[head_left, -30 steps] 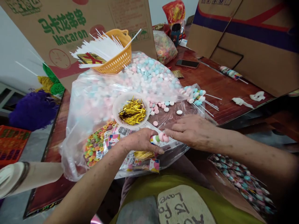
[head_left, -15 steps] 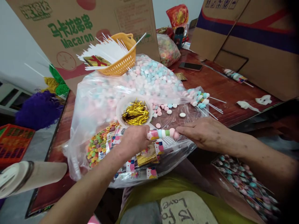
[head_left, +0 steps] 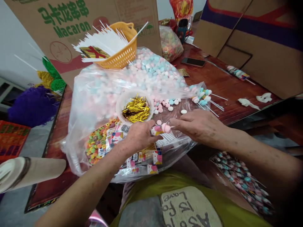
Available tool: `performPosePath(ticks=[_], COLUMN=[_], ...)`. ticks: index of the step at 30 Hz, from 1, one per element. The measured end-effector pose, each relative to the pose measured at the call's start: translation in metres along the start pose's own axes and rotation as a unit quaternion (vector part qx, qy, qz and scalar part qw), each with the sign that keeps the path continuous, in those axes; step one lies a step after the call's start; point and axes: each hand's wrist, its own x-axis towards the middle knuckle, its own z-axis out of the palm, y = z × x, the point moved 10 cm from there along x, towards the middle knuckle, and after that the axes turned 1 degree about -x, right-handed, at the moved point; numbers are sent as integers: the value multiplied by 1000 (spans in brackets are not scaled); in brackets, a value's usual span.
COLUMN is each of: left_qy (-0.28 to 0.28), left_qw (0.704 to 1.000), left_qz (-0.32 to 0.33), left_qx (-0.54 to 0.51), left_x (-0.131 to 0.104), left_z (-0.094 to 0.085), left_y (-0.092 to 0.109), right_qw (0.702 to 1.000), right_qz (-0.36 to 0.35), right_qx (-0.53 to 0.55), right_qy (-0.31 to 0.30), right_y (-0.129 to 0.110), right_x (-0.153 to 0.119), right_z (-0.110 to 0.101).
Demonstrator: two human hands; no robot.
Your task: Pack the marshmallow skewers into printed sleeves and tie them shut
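My left hand (head_left: 140,134) is closed on a small printed plastic wrapper (head_left: 156,129), gripping it by its upper left part. A candy skewer (head_left: 166,128) is mostly inside that wrapper, with pink candies showing at the right end. My right hand (head_left: 199,126) pinches the skewer's white stick just right of the candies. Below my left hand lie more printed wrappers (head_left: 157,157). Just behind it stands a white bowl (head_left: 120,107) of gold tinsel ties (head_left: 136,108). Loose pink, white and blue candies (head_left: 170,108) lie on the plastic sheet beyond my hands.
A yellow basket (head_left: 120,60) of white sticks stands behind a big clear candy bag (head_left: 94,85). Ring-shaped candies (head_left: 97,142) lie at left. Finished-looking skewers (head_left: 202,96), a phone (head_left: 193,62), cardboard boxes (head_left: 267,47) and a tumbler (head_left: 40,170) surround the work area.
The candy skewer has slid left into the wrapper, so fewer candies show outside. My right hand has moved left with the stick, towards my left hand. The view has tilted slightly.
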Motion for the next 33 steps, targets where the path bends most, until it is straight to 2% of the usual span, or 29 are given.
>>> performPosePath(ticks=[3, 5, 7, 11, 13, 15, 17, 20, 22, 25, 28, 31, 33], left_qy=[-24, -30, -35, -47, -51, -69, -108, -173, -187, -167, -131, -77, -44], left_qw=[998, 997, 994, 989, 984, 969, 948, 945, 944, 921, 905, 896, 893], left_qz=[-9, 0, 9, 16, 22, 42, 72, 76, 83, 98, 88, 48, 11], left_qx=[-49, -75, -98, -138, -172, -233, -291, -265, -259, -337, -394, -434, -448], left_x=[0, 1, 4, 10, 11, 8, 2, -9, -14, -15, -11, -7, -5], left_z=[0, 2, 6, 20, 21, 18, 14, 16, 19, 24, 32, 36, 37], left_y=[-4, 0, 7, 23, 24, 19, 12, -3, -3, 13, 24, 20, 12], right_qw=[999, 997, 997, 989, 985, 986, 989, 990, 987, 980, 979, 973, 959], right_qz=[-17, -28, -18, 26, 35, 30, 23, 13, -1, -14, -19, -11, 44], right_qx=[27, 61, 75, 75, 89, 106, 119, 138, 158, 190, 200, 231, 275], right_qy=[38, 23, -20, -127, -146, -128, -85, -20, 17, 58, 41, 23, 58], right_y=[4, 1, -5, -18, -20, -18, -11, -1, -1, -7, -17, -15, 3], right_x=[-5, -4, 4, 24, 29, 29, 25, 19, 17, 21, 29, 34, 32], right_z=[-15, -15, -5, 30, 43, 47, 40, 20, 7, 0, 14, 24, 20])
